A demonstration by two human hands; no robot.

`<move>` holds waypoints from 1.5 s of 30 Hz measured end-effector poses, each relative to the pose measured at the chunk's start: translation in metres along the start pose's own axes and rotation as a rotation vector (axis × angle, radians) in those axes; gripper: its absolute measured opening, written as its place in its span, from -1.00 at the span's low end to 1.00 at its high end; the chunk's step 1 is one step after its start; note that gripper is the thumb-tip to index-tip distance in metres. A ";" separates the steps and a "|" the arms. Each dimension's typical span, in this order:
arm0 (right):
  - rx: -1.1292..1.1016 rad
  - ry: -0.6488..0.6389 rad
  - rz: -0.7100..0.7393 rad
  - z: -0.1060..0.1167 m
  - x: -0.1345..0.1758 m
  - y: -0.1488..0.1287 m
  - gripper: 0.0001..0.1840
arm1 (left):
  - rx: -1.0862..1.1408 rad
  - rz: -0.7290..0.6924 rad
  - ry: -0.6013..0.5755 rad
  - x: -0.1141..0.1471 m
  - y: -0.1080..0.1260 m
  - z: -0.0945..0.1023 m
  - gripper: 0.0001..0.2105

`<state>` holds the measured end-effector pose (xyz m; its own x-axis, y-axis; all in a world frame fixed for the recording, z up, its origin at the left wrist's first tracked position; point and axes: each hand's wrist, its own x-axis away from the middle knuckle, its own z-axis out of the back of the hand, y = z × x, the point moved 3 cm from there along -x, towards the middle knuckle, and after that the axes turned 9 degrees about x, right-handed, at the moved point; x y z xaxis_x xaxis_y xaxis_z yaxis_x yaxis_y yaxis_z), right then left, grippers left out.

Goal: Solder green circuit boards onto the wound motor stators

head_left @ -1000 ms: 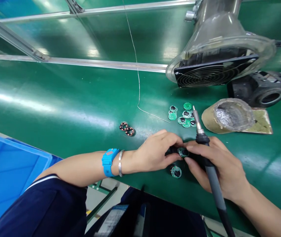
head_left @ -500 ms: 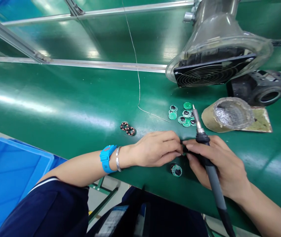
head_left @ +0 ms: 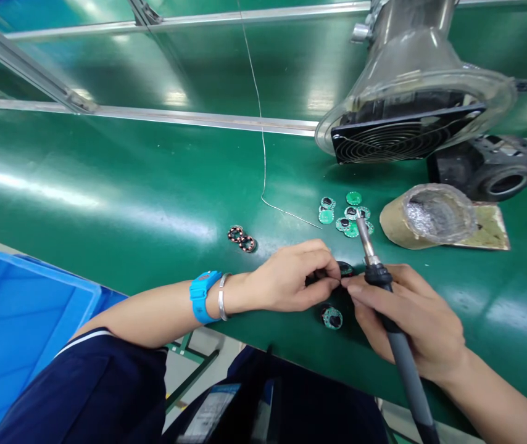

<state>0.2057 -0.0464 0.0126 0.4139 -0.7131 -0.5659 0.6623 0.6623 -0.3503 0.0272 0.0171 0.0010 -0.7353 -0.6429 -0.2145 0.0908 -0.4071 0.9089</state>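
My left hand (head_left: 294, 277) is closed, with thumb and fingers pinched around a small dark-edged round circuit board (head_left: 345, 269), mostly hidden behind the fingers. In my right hand (head_left: 411, 320) lies a soldering iron (head_left: 395, 330), its metal tip pointing up and away from me. The right thumb and fingertip meet the left fingertips at the board; whether they pinch a wire there is too small to tell. Just below the hands sits another round board (head_left: 332, 317) on a dark ring. Two copper-wound coils (head_left: 241, 239) lie beyond my left wrist.
Several round green circuit boards (head_left: 353, 229) lie beyond my hands. A solder wire (head_left: 264, 166) hangs down onto the green table (head_left: 152, 185). To the right stand a tan cup (head_left: 395, 222), a fan hood (head_left: 402, 132) and a black holder (head_left: 499, 169). A blue bin (head_left: 23, 345) is at lower left.
My left fingers have curled and shifted slightly, and more of the round board now shows beyond them. The soldering iron's tip has dipped and moved slightly left. The whole view has shifted slightly.
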 end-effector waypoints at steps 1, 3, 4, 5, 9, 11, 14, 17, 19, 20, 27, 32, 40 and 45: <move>-0.002 0.009 -0.007 0.000 -0.001 0.001 -0.46 | 0.000 -0.011 -0.004 0.000 0.000 0.000 -0.94; 0.020 0.035 -0.044 0.000 -0.004 0.003 -0.46 | -0.002 -0.029 -0.020 0.000 0.001 0.000 -0.93; 0.038 0.038 -0.075 0.000 -0.005 0.005 -0.48 | -0.004 -0.031 -0.028 0.000 0.002 0.000 -0.93; 0.056 0.027 -0.113 -0.001 -0.006 0.006 -0.51 | -0.005 -0.030 -0.037 0.000 0.002 0.000 -0.93; 0.027 -0.083 -0.208 -0.005 -0.008 0.009 -0.61 | -0.007 -0.005 -0.050 0.000 0.000 0.000 -0.94; 0.021 -0.096 -0.213 -0.004 -0.008 0.011 -0.62 | 0.008 0.017 -0.044 0.000 -0.001 0.000 -0.95; 0.065 -0.105 -0.204 0.002 -0.006 0.017 -0.56 | 0.034 0.042 -0.026 0.001 -0.002 0.001 -0.94; 0.046 -0.183 -0.142 0.003 -0.001 0.026 -0.53 | 0.042 0.030 -0.016 0.001 -0.002 0.001 -0.94; 0.041 -0.245 -0.090 -0.001 0.003 0.032 -0.52 | 0.039 0.017 -0.012 0.001 -0.003 0.001 -0.94; 0.048 -0.266 -0.071 -0.002 0.005 0.035 -0.53 | 0.036 0.011 -0.013 0.001 -0.003 0.001 -0.94; 0.084 -0.216 -0.121 0.009 -0.001 0.033 -0.58 | 0.042 -0.051 -0.007 0.001 -0.002 0.001 -0.93; 0.171 -0.189 -0.054 0.014 -0.012 0.013 -0.57 | 0.009 -0.016 -0.039 0.001 -0.002 0.002 -0.93; 0.122 -0.196 0.004 0.007 -0.012 0.010 -0.59 | 0.012 0.006 -0.049 0.002 -0.004 0.002 -0.94; -0.024 -0.197 -0.032 0.004 -0.010 0.013 -0.56 | 0.020 -0.029 -0.017 0.001 -0.003 0.003 -0.96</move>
<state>0.2128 -0.0322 0.0168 0.5082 -0.7636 -0.3983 0.6633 0.6421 -0.3844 0.0240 0.0196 -0.0003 -0.7489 -0.6198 -0.2345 0.0559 -0.4117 0.9096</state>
